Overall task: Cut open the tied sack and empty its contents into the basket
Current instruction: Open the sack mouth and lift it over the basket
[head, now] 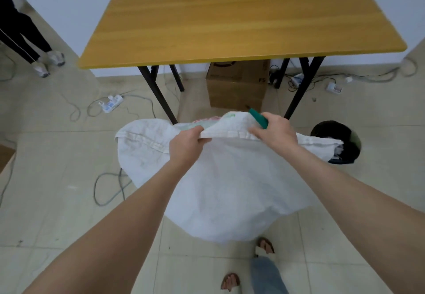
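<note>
A large white woven sack [230,183] hangs in front of me, held up by its stitched hem. My left hand [187,145] pinches that hem near the middle. My right hand [273,132] grips the hem further right and also holds a green-handled cutter [258,117], whose blade is hidden. The sack's right end droops over a dark round basket [338,141] on the floor, where some white material shows at the sack's mouth.
A yellow wooden table [230,17] on black legs stands ahead, with a cardboard box [236,86] under it. Power strips [111,103] and cables lie on the tiled floor. Another person's legs [27,38] stand at far left. My sandalled feet [264,247] are below.
</note>
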Demonstrator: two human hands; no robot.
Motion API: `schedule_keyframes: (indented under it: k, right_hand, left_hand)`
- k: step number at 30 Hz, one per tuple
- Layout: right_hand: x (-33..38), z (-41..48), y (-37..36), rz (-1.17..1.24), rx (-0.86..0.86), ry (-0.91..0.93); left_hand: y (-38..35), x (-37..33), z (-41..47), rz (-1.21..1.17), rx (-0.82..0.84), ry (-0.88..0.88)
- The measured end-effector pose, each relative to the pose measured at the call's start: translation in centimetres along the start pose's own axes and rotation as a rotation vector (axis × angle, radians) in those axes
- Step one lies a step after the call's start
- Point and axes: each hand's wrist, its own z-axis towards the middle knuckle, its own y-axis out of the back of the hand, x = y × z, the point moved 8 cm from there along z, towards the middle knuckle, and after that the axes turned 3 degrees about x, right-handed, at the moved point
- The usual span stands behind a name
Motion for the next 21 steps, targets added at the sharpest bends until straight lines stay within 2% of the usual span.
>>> schedule_keyframes:
  k: [2,6,9,12,16,18,20,21]
  right_hand:
    - [-0.6,0.8,-0.8,-0.045,0.083,0.014]
    - [-1.1,2.5,-1.2,-0.135,0.131,0.035]
    - [-1.9,4.2,-0.6,-0.229,0.156,-0.020]
    - [-1.5,5.6,1.3,-0.209,0.080,-0.057]
    - [-0.6,6.8,3.1,-0.122,-0.049,-0.050]
    - [-0.4,7.1,3.6,-0.091,-0.076,-0.063]
    - [0.3,7.1,4.3,-0.099,-0.103,-0.059]
    - [0.9,7.0,4.7,-0.102,-0.118,-0.050]
  left_hand:
    - [0.8,-0.5,1.2,0.001,-0.036,0.009]
    - [1.5,-1.2,4.1,-0.025,-0.046,0.026]
    - [1.5,-1.3,5.6,-0.040,-0.043,0.035]
    - [1.1,-1.1,6.5,-0.007,-0.019,0.044]
    - [-0.2,-0.8,7.6,-0.018,0.209,0.030]
    - [-0.7,-0.3,8.0,0.107,0.341,0.039]
    - [-0.2,0.0,8.4,0.315,0.338,0.005]
    - [0.5,0.2,8.6,0.345,0.303,0.008]
